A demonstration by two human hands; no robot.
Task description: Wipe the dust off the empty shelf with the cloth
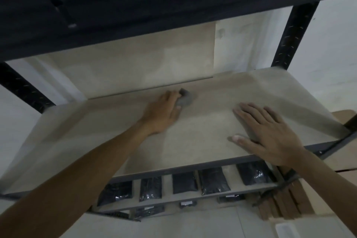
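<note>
Reaching deep over the shelf (193,127), your left hand (164,114) is gripping a small grey cloth (184,99), bunched into a soft wad under your curled fingers and lying on the board near its back edge, slightly left of middle. Your right hand (270,131) is lying flat on the board nearer the front and to the right, fingers straight and spread, palm down, holding nothing. The two hands are sitting well apart, with bare board between them.

Nothing else is resting on this board around your hands. Overhead, a dark metal beam (154,6) of the upper level is hanging across the top of the view, close above your reach. Black slotted uprights are framing the bay, one at the back right (293,35) and one at the left (23,89). Below the front rail, a lower level is showing a row of black shiny packets (213,181) lying side by side, with more of them dimly visible on a level beneath. Brown cardboard pieces (286,203) are leaning just right of that lower level.

The board itself is looking pale beige, matt and flat, with a faint powdery film and lighter and darker patches across it. Behind it, a tan panel (135,60) is covering most of the back, and a pale wall (332,54) is showing to the right. The light is dim and the edges are looking soft and blurred.
</note>
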